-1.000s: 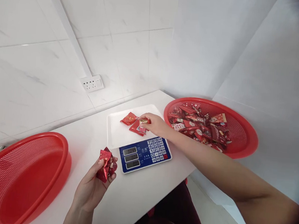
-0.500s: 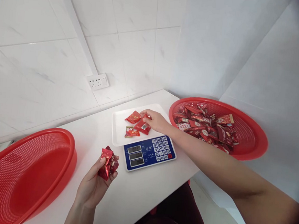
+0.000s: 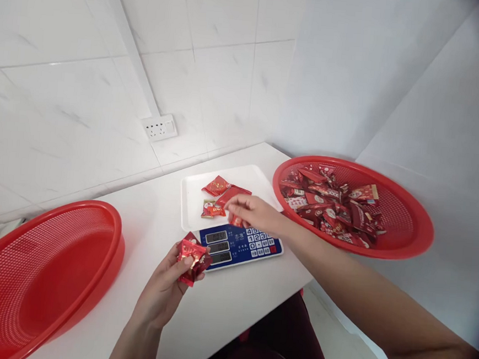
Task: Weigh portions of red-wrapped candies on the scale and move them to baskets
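My left hand point(image 3: 167, 284) is closed around a few red and dark red wrapped snack packets point(image 3: 194, 259), in front of the scale's display. Above the near right edge of the white weighing tray point(image 3: 190, 198), my right hand point(image 3: 257, 213) pinches a small red snack packet point(image 3: 237, 221), mostly covered by the fingers. Three more red packets point(image 3: 217, 186) lie on the tray, close to that hand. Below the tray is the blue keypad panel point(image 3: 238, 246) of the digital scale, partly hidden by my hands; its top readout looks like 0.051.
On the right stands a red perforated basket point(image 3: 416, 229) with many red snack packets point(image 3: 329, 203). Another red basket point(image 3: 103, 268) is at the left, its inside bare where visible. A tiled wall with a power socket point(image 3: 159, 128) rises behind the white table point(image 3: 230, 300).
My right hand has pulled back toward the keypad with a small packet in its fingers. My left hand has moved right with its packets and now overlaps the scale's edge.
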`<action>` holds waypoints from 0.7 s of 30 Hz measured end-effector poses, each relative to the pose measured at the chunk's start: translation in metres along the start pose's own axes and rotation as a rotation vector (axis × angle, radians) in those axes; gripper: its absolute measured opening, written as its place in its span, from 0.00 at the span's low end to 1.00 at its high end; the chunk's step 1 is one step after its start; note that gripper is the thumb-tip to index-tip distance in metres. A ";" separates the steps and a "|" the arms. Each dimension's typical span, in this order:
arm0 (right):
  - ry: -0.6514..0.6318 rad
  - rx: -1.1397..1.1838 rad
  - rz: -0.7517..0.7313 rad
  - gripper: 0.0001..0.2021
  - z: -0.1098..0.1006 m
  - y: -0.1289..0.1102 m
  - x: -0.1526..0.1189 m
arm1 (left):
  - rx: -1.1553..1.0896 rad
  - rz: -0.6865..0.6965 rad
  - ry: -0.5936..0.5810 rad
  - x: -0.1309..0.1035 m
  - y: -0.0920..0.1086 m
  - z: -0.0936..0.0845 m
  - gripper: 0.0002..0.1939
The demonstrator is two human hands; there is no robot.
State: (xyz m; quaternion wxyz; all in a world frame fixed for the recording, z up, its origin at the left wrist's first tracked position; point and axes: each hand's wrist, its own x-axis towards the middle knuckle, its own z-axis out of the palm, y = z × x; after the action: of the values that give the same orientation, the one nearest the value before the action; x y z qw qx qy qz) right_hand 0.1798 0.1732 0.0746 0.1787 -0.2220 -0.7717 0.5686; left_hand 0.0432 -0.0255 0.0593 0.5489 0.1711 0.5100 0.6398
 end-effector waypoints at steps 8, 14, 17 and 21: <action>-0.365 -0.096 -0.028 0.14 0.026 -0.011 -0.030 | 0.241 0.107 -0.103 0.005 -0.009 0.011 0.19; -0.430 -0.117 0.026 0.15 0.021 -0.007 -0.031 | 0.259 0.053 -0.144 0.002 -0.010 0.012 0.23; -0.442 -0.093 0.011 0.16 0.022 -0.007 -0.032 | 0.229 0.053 -0.127 0.001 -0.009 0.013 0.23; -0.439 -0.068 0.011 0.13 0.023 -0.007 -0.032 | 0.239 0.033 -0.142 0.001 -0.008 0.015 0.24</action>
State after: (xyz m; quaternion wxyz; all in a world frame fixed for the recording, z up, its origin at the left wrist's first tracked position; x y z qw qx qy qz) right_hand 0.1936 0.1351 0.0742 -0.0044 -0.1028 -0.8096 0.5778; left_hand 0.0587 -0.0191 0.0581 0.5486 0.2886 0.5394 0.5700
